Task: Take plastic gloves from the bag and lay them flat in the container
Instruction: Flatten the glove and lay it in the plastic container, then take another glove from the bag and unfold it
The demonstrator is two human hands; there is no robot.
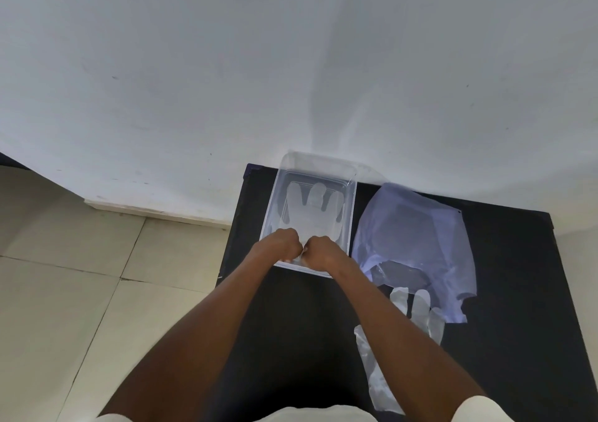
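A clear rectangular container (pixel 352 201) stands on the black table against the wall. A translucent plastic glove (pixel 312 211) lies flat inside it, fingers pointing away from me. My left hand (pixel 281 243) and my right hand (pixel 320 251) sit side by side at the container's near end, both closed on the glove's cuff edge. To the right lies a pale blue plastic bag (pixel 417 237), flattened. More clear gloves (pixel 420 308) lie on the table below the bag, partly hidden by my right forearm.
The black table (pixel 517 292) stands against a white wall. Its left edge (pixel 226 253) runs close to the container, with beige floor tiles beyond. Another crumpled glove (pixel 378 386) lies near the table's front, to the right of my arm.
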